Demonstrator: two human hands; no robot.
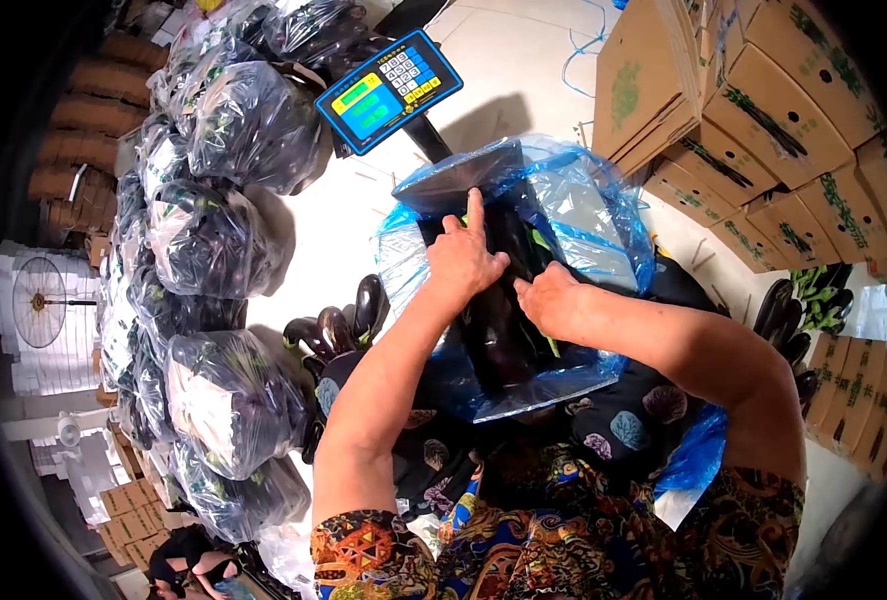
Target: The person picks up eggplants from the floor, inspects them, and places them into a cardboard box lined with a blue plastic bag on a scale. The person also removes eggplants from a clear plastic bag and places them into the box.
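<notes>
Eggplants [503, 320] fill the blue plastic bag [583, 210] that sits in front of the person, its mouth spread wide and its thin film bunched up around the dark, glossy load. Both hands are down in that opening. The left hand [463, 262] lies flat on top of the eggplants with its forefinger stretched out straight toward the far rim of the bag, fingers loose and not clamped on anything. The right hand [551, 303] rests just beside it, curled, with the fingertips pressed onto an eggplant; whether it actually grips one cannot be told. The two hands are close together but not touching.

Just beyond the bag stands a scale display [388, 88] with a blue face, green readouts and a yellow keypad (tilted toward the person). To the left, a heap of clear plastic sacks [228, 240] runs from top to bottom of the view, each one stuffed with more dark eggplants. A few loose eggplants [348, 318] lie between that heap and the blue bag. On the right, cardboard boxes [763, 110] are stacked up, flaps shut, contents hidden.
</notes>
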